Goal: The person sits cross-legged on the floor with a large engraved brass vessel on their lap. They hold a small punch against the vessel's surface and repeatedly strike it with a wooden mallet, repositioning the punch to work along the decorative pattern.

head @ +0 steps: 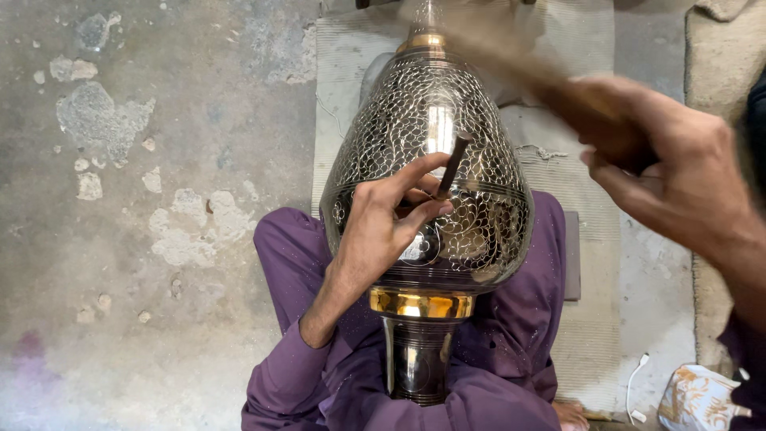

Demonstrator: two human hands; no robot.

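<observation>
- Across the person's lap, on purple cloth legs, lies a big dark metal vase with a fat round belly (431, 152). Its skin is shiny and cut all over with tiny curly lines.
- A smooth gold ring (420, 303) runs around the vase under the belly. Another gold ring sits near the thin top.
- On the belly rests the left hand (383, 227). Its thumb and fingers pinch a short dark metal rod (455, 164). The rod leans, and its lower tip touches the vase.
- Up high on the right is the right hand (670, 172). It is curled tight around a brown wooden handle (511, 60). The handle is a blur, so its far end cannot be made out.
- Under the vase and legs lies a grey ribbed mat (582, 144). Its edges are straight.
- Left of the mat is a rough grey floor with pale chipped patches (144, 199), with lots of open room.
- Down in the right corner sits a crumpled white and gold wrapper (698, 399), well apart from the hands.
- The two hands are well apart, with open air above the vase between them.
</observation>
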